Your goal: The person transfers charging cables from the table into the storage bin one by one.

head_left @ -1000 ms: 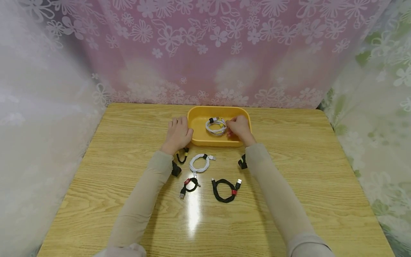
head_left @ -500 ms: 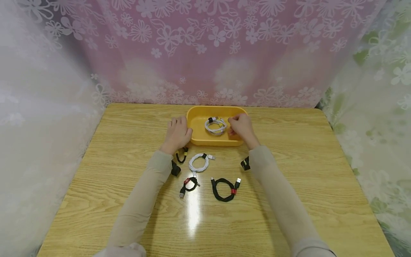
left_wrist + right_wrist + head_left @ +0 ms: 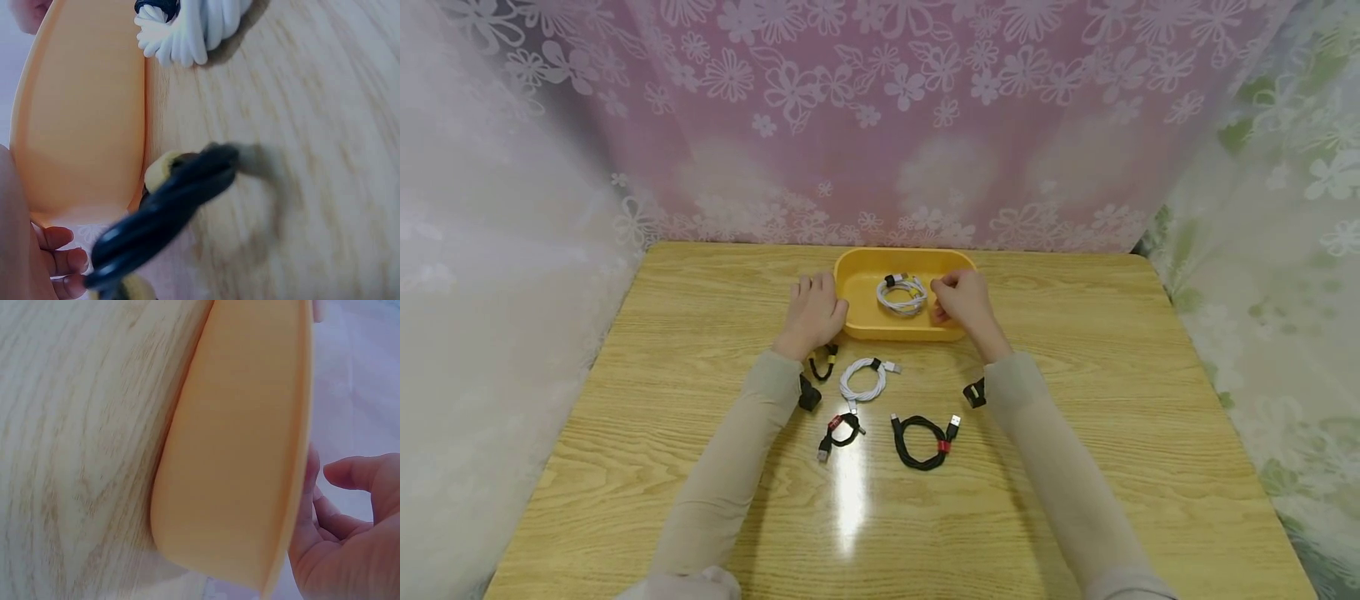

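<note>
A yellow tray stands at the back of the table, with coiled white cables inside, near its middle. My left hand grips the tray's left end, thumb at the rim and fingers outside the wall. In the left wrist view its fingertips show just past the tray's end. Over the tray's right part is my right hand, to the right of the white coil, with its fingers loosely bent. The right wrist view shows a gap between its thumb and fingers, with nothing visible in between.
In front of the tray lie a white coiled cable, a short black cable with yellow ties, a small black cable with a red tie and a larger black cable. A floral curtain hangs behind the table.
The right hand's fingers were right beside the white coil in the tray; now a small gap separates them. The right wrist has shifted slightly toward me. The left hand stays on the tray.
</note>
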{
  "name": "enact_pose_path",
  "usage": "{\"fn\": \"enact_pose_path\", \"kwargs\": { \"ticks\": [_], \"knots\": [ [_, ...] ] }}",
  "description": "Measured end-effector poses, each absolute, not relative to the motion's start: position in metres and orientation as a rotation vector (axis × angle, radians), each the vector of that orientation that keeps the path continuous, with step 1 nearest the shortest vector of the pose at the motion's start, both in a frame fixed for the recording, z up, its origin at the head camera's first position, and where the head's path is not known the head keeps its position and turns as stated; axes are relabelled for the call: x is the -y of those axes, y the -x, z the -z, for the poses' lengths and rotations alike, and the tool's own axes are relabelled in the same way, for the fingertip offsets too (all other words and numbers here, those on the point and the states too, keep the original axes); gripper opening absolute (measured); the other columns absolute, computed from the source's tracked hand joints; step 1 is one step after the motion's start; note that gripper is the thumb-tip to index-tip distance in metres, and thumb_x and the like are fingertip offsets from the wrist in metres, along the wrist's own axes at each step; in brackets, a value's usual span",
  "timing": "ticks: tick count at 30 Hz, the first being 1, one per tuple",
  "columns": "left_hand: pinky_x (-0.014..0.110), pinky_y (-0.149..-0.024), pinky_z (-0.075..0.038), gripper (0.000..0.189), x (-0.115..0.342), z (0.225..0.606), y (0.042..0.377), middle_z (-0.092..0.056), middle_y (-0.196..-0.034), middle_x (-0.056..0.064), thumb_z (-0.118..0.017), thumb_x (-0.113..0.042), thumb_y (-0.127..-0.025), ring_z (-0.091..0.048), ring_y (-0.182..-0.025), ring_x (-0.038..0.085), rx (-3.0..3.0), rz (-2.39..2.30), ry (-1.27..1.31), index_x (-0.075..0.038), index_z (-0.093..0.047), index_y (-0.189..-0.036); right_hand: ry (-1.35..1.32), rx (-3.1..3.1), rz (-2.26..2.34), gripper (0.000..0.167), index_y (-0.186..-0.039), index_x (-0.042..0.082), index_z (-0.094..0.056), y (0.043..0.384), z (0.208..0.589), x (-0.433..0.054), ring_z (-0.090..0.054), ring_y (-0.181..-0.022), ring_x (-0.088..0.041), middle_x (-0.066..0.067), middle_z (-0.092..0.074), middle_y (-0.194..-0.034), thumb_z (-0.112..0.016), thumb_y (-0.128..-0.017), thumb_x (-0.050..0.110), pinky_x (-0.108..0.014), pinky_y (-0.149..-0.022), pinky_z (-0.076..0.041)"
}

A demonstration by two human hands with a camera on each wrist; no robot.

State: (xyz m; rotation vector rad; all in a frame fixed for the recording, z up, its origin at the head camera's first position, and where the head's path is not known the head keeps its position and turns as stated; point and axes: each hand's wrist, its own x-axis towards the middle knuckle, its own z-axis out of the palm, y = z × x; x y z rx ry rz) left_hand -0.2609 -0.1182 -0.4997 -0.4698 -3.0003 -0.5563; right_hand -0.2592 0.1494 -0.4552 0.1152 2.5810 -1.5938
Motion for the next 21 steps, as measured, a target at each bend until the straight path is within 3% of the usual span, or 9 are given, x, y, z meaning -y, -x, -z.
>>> {"fn": "enact_pose_path", "kwargs": {
  "ticks": [3,10,21],
  "knots": [
    [0.045,-0.083,-0.023,0.018,0.118,0.499,0.261,-0.041,-0.096,0.015,-0.037,-0.021,-0.099,-0.033,-0.090,0.034,3.005,0.561,0.467,-0.004,-0.039,-0.100,-0.070,-2.572,1.627,0.034,-0.107,-0.014,-0.065,0.252,0.452,-0.149,-0.069,-0.065,-0.038,-0.036,-0.063,-0.090,-0.056,-0.097,0.017,-0.034,-0.054,-0.057],
    [0.044,-0.082,-0.021,0.016,0.117,0.500,0.261,-0.040,-0.094,0.014,-0.038,-0.020,-0.099,-0.032,-0.088,0.034,3.001,0.563,0.466,-0.004,-0.039,-0.099,-0.002,-2.590,1.640,0.029,-0.101,-0.011,-0.066,0.228,0.447,-0.148,-0.064,-0.054,-0.022,-0.033,-0.063,-0.086,-0.057,-0.098,0.017,-0.036,-0.055,-0.057],
    [0.045,-0.082,-0.022,0.018,0.117,0.502,0.261,-0.040,-0.093,0.015,-0.038,-0.020,-0.099,-0.032,-0.088,0.035,2.995,0.559,0.464,-0.003,-0.040,-0.100,0.041,-2.603,1.562,0.028,-0.098,-0.010,-0.067,0.191,0.460,-0.144,-0.065,-0.059,-0.039,-0.027,-0.064,-0.072,-0.059,-0.097,0.016,-0.047,-0.060,-0.057]
  ]
}}
